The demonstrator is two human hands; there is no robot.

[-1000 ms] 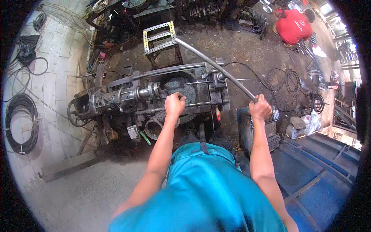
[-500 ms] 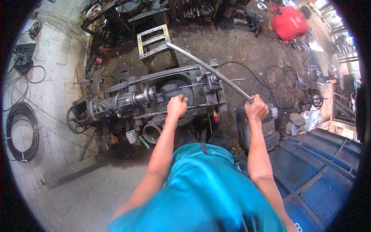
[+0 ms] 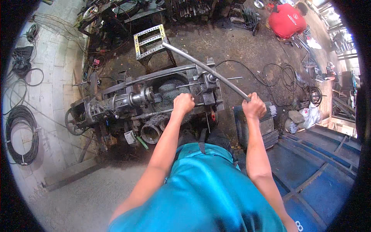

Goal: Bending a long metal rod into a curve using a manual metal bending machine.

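My right hand (image 3: 254, 106) is closed round the lower end of a long grey metal pipe (image 3: 205, 67). The pipe slants up to the left, across the right end of a greasy metal machine (image 3: 145, 77), and its far end lies in view beside a perforated metal stand. My left hand (image 3: 184, 103) is closed in a fist above the machine's near rail, close to its right-hand block (image 3: 208, 96). What that fist holds, if anything, is hidden. Dark metal shavings (image 3: 168, 92) fill the machine's middle trough, left of the fist. A thin rod (image 3: 189, 85) sticks out beyond it.
The perforated metal stand (image 3: 150, 44) is behind the machine. Stacked metal bars (image 3: 255, 125) lie by my right arm, with a blue metal panel (image 3: 309, 170) nearer. Black cable (image 3: 284, 77) loops over the floor. A person in red (image 3: 286, 21) crouches at the far right.
My left hand has shifted right along the machine, closer to its right-hand block. My right hand keeps its grip on the pipe, whose slant is nearly the same. The view has shifted slightly.
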